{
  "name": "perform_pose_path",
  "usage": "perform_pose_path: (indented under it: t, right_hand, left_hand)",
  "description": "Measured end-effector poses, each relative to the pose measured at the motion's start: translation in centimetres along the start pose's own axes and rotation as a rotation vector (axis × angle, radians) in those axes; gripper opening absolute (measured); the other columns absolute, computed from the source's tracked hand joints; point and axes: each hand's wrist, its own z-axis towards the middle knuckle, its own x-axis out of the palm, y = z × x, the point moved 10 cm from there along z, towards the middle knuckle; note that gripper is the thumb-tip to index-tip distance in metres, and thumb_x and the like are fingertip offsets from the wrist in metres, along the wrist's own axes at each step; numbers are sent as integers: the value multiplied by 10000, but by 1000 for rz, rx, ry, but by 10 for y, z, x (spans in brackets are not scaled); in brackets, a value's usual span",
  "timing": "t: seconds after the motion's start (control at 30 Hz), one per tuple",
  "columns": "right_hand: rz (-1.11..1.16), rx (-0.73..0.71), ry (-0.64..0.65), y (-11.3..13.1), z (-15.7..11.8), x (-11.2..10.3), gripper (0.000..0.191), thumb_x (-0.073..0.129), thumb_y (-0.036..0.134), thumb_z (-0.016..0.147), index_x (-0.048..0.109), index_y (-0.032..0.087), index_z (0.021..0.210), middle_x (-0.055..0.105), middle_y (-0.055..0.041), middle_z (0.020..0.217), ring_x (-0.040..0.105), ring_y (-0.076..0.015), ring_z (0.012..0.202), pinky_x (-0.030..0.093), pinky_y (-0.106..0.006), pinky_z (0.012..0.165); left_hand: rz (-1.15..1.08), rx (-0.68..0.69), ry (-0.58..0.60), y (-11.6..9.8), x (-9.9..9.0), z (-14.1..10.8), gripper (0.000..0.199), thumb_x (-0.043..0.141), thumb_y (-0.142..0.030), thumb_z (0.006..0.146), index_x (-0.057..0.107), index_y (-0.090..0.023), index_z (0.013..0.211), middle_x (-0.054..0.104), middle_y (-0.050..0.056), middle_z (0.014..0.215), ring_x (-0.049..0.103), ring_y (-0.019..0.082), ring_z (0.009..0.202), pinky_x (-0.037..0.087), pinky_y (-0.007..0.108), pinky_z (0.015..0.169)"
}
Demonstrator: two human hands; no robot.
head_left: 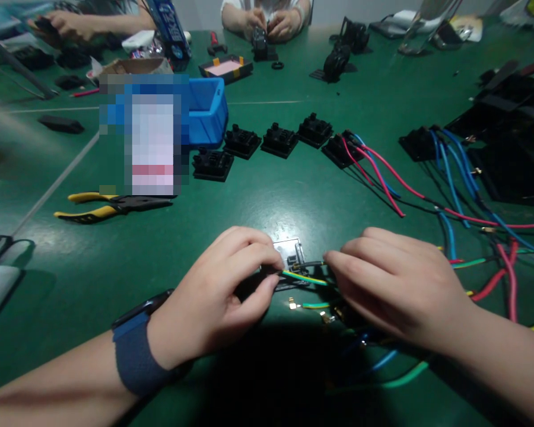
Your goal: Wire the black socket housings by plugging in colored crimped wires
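Between my hands a small black plastic part point(299, 256) with a shiny flat face sits low over the table. My left hand point(231, 290) is closed in a pinch at its left side, on the end of a green-yellow wire point(305, 277). Closed as well, my right hand point(387, 284) grips a black wire point(312, 263) that runs to the part; the green-yellow wire passes under its fingers. The part's left side is hidden by my left fingers. Below lies another green-yellow wire point(315, 305) with a brass terminal point(292, 303).
Several black socket-like modules point(279, 140) stand in a row ahead, beside a blue bin point(207, 112). Yellow-handled pliers point(115, 206) lie left. Wired modules point(420, 143) and loose red wires point(511, 279) crowd the right. Across the table a person's hands point(271, 24) hold a black part.
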Motion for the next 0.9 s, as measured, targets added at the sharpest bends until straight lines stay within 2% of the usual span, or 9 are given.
perform_pose_path:
  t: [0.23, 0.47, 0.73, 0.9]
  right_hand:
    - [63, 31, 22, -2, 1, 4, 192, 452, 208, 888, 628, 135, 912, 606, -76, 744, 475, -171, 647, 357, -293, 546]
    - [119, 27, 15, 0, 1, 1, 170, 531, 228, 848, 624, 122, 944, 605, -67, 729, 488, -160, 636, 371, -283, 549]
    - [132, -54, 61, 6, 0, 7, 199, 497, 225, 876, 586, 136, 1030, 628, -86, 860, 537, -167, 706, 396, -281, 576]
    - [205, -15, 52, 3, 0, 7, 181, 516, 194, 862, 576, 145, 1026, 630, -80, 867, 545, -161, 722, 413, -270, 586]
  left_hand:
    - [-9, -9, 25, 3, 3, 2, 167, 541, -72, 812, 549, -177, 941, 532, 4, 975, 500, 104, 951, 411, 220, 861]
    - [-16, -11, 17, 4, 3, 0, 174, 543, -77, 811, 551, -184, 949, 531, 6, 989, 501, 108, 965, 413, 220, 874]
    - [6, 14, 22, -1, 2, 0, 175, 528, -71, 815, 571, -195, 932, 536, 9, 991, 513, 112, 962, 423, 224, 868]
    - [1, 19, 31, -1, 3, 0, 170, 532, -72, 815, 572, -186, 935, 544, 18, 996, 518, 113, 964, 427, 223, 870]
